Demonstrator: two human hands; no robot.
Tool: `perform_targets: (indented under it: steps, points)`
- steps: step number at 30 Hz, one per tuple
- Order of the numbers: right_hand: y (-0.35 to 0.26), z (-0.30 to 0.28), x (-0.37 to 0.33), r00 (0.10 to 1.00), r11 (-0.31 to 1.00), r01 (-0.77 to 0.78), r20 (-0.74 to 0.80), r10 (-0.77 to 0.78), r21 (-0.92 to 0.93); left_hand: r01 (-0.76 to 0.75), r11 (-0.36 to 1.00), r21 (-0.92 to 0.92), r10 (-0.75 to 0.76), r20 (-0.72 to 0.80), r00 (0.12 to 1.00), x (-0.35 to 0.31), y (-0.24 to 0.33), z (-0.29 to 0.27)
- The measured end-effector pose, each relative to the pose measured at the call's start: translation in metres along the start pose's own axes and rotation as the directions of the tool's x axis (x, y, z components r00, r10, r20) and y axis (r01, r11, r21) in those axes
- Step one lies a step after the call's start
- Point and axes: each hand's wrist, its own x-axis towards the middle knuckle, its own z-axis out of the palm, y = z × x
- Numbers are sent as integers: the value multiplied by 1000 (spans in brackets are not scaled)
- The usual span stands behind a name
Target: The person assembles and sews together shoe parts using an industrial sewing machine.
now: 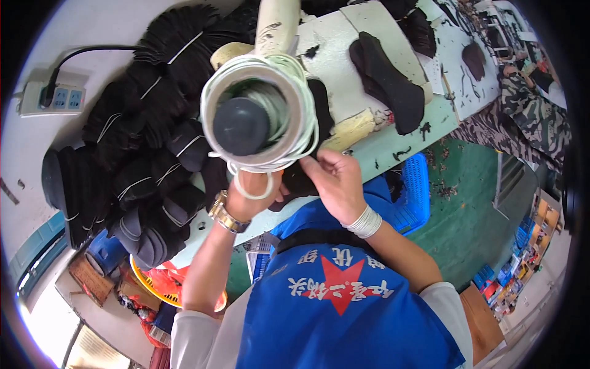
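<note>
My left hand (249, 200) pinches a white elastic band loop (253, 187) under the white band-wrapped tube (258, 111); right hand (335, 181) grips a black fabric piece (301, 178), mostly hidden. Banded black bundles (141, 160) crowd the white desk (393, 147).

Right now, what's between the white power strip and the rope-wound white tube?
Head view: bundles of black fabric pieces tied with white bands fill the stretch between the power strip and the tube.

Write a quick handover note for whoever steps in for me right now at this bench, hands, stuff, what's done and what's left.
Left hand: fingers through a white elastic loop pulled off the ringed tube.
Right hand: pinching a black piece under the tube; spare bands on that wrist.
Done: banded black bundles piled on the left of the table.
Left: loose black pieces lie unbanded on the right.
</note>
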Motion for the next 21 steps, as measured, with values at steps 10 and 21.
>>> perform_targets:
  steps: [10,21]
  points:
    - [-96,-115,37,484,265,403,-42,-874,-876,-58,949,311,87,-80,993,-21,-98,9]
    - [-49,-113,37,643,82,309,145,-752,-948,-188,766,614,403,-232,885,-19,-135,33]
